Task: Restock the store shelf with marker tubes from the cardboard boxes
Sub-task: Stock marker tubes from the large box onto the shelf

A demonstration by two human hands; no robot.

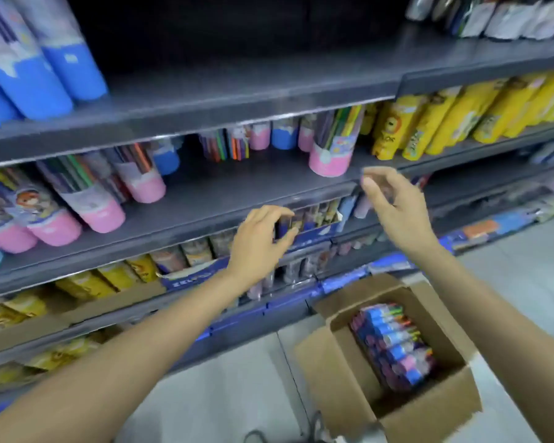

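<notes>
An open cardboard box (333, 382) stands on the floor at the lower right, and several blue marker tubes (394, 343) lie packed inside it. On the grey middle shelf (237, 190) a pink-based marker tube (331, 151) stands alone near the front right, with more pink-based tubes (103, 215) leaning at the left. My right hand (394, 203) hovers just below and right of the lone pink tube, fingers loosely curled and holding nothing. My left hand (263, 241) is at the shelf's front edge, fingers loosely bent and empty.
Large blue tubes (55, 68) stand on the top shelf at the left. Yellow packs (429, 123) fill the shelf section to the right. Lower shelves hold small boxed packs (199, 251) and yellow packs (87, 282). The tiled floor (224, 385) lies left of the box.
</notes>
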